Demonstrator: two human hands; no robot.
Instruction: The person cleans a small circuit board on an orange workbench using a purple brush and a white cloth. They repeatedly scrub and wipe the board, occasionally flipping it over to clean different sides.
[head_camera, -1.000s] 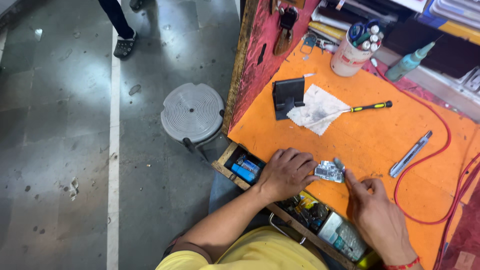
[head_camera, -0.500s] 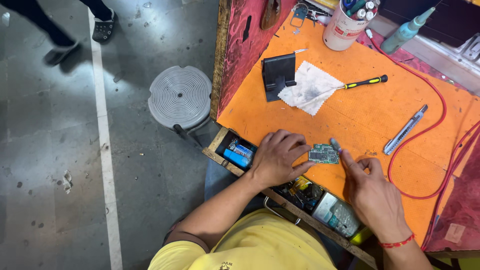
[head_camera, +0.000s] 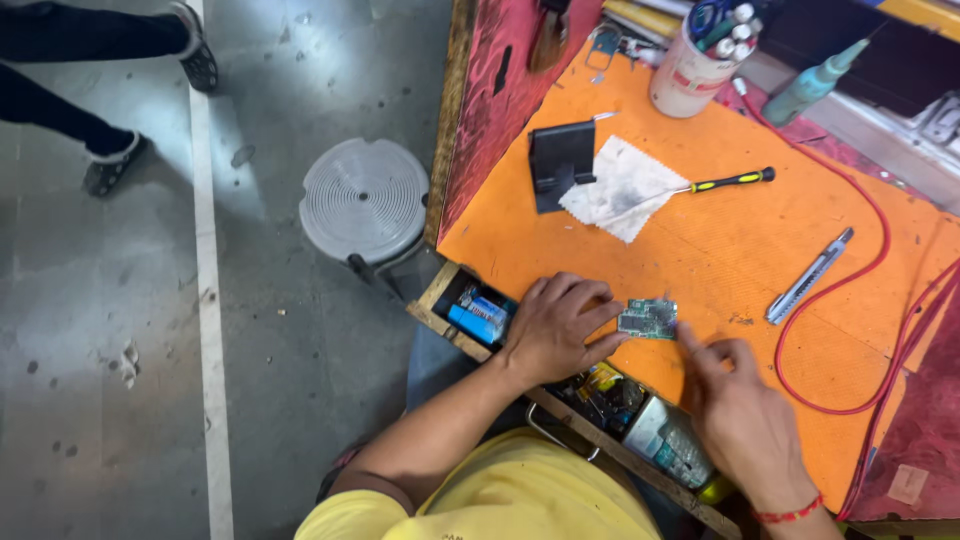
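Two hands rest at the lower centre: the left hand (head_camera: 556, 328) and the right hand (head_camera: 745, 420), with one small circuit board (head_camera: 648, 318) between them. On the orange mat (head_camera: 720, 250) lie one screwdriver (head_camera: 715, 184), one utility knife (head_camera: 808, 277), one white cloth (head_camera: 620, 187) and one black wallet-like case (head_camera: 560, 162). One cup of tools (head_camera: 692, 62) and one green bottle (head_camera: 812, 82) stand upper right. One round stool (head_camera: 364, 200) sits left of centre.

Bright, even light, soft shadows, sharp focus, slight edge distortion.
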